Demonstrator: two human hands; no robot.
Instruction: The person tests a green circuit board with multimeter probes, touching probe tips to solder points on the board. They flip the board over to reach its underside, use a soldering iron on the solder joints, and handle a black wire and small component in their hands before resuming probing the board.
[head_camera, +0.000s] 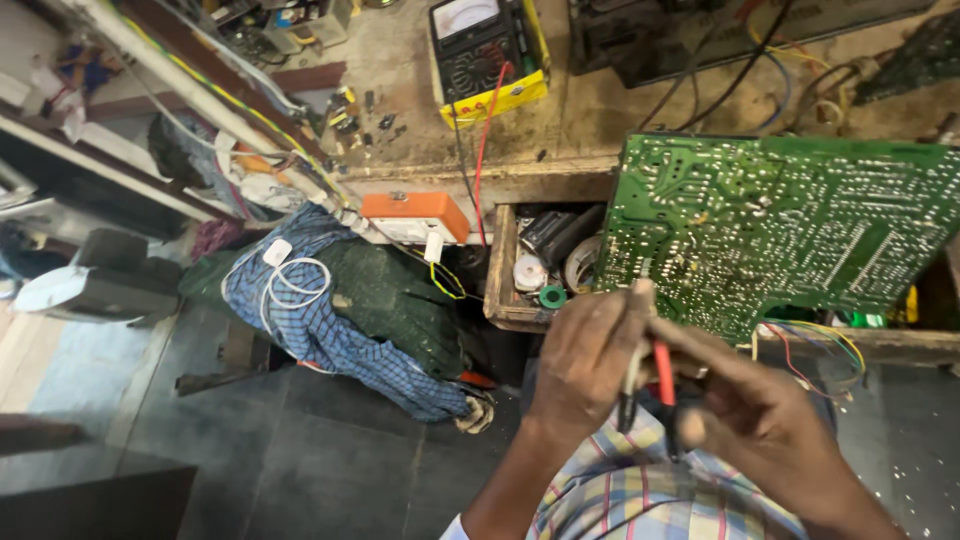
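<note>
The left hand (585, 355) is curling its fingers closed around the handles of a small red-and-black hand tool (650, 385), though the working end of that tool is hiding behind the fingers, so whether it is a cutter or pliers is impossible to tell. The right hand (765, 420) is meeting it from the right, fingers narrowing toward the same tool, with a pale fingertip showing near the lower handle; how firmly it is gripping is not clear, and its wrist is running out of the frame at the bottom right. Just above both hands a large green circuit board (790, 215) is lying solder side up, overhanging an open wooden drawer (500, 270) whose contents are only partly showing: rolls of tape and dark round parts, the rest covered by the board. Coloured wires (820, 345) are trailing from under the board's lower edge, their ends out of sight. On the bench behind, a yellow multimeter (490, 55) is sitting with its top cut off by the frame. To the left, a blue checked cloth (320, 320) is draping over a dark bundle beneath an orange-and-white box (415, 218).
</note>
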